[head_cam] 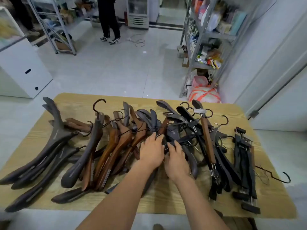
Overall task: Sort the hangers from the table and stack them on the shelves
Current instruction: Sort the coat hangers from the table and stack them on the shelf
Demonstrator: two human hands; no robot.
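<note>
Progress: early, by my judgement. The whole spread of hangers (176, 128) lies on the table (166, 203), and none shows on the shelf unit (199, 52) at 1 o'clock or the far shelf unit (54, 30) at 11 o'clock.
Done so far: a rough grouping by kind seems to run across the tabletop, though the middle is a tangle.
Left to do: untangle the middle, finish the groups, and carry every stack to the shelves.
Left hand (152, 150): at the table's centre, fingers bent down among dark hangers and thin hooks. I cannot tell whether it grips one.
Right hand (177, 161): just beside the other hand, toward 3 o'clock, fingers laid over a dark hanger arm. I cannot tell whether it has a firm hold either.
Dark grey hangers (54, 146): at 9 o'clock, wide-shouldered and curved, loosely nested, arms fanning toward the near edge.
Brown wooden hangers (119, 146): between 9 o'clock and centre, reddish and glossy, some with ribbed strips, dark hooks pointing toward 12 o'clock.
Brown bar hanger (208, 141): at 2 o'clock from the hands, a straight bar with metal clips at both ends.
Black clip hangers (244, 163): at 3 o'clock, straight, bundled side by side.
Loose hook (282, 178): at the table's 3 o'clock edge, thin black wire, apart from the bundle.
Bystander (109, 17): at 12 o'clock, standing well apart from the table.
</note>
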